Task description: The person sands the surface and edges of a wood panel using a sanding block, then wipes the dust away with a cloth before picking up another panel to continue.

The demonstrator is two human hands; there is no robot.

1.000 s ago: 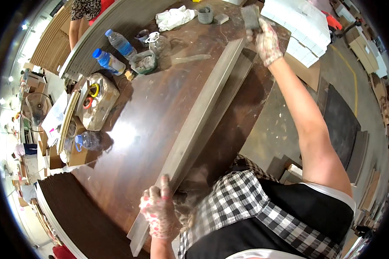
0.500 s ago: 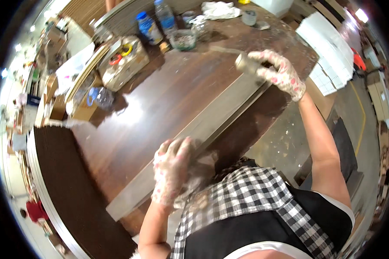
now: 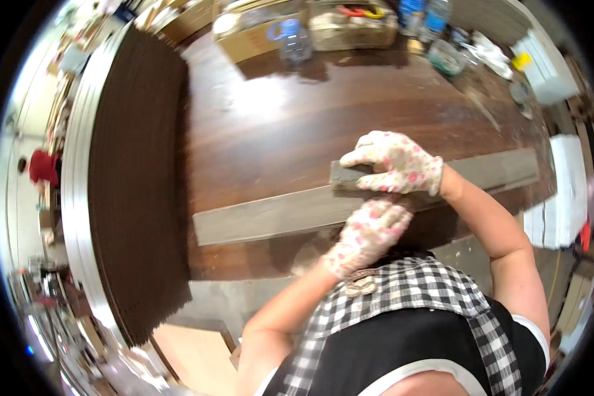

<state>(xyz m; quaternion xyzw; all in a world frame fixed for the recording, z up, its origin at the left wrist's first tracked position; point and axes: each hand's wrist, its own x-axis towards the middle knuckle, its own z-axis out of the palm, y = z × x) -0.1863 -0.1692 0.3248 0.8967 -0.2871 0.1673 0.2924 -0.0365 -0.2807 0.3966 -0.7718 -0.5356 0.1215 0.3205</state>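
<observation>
A long grey board lies across the dark brown tabletop, running left to right in front of me. My right hand, in a white glove with pink spots, grips a small grey sanding block between thumb and fingers. The block sits over the board's far edge near its middle. My left hand, gloved alike, is just nearer to me, its fingers bent over the board's near edge; the fingertips are partly hidden below the right hand.
A tall stack of dark brown panels stands on the left. Along the back are a blue-capped bottle, an open box, a glass bowl and a white cloth. White sheets stand at the right.
The view has swung, so the board now runs more level. My right hand has brought the block from the board's far right end to its middle, and my left hand is now close beside it.
</observation>
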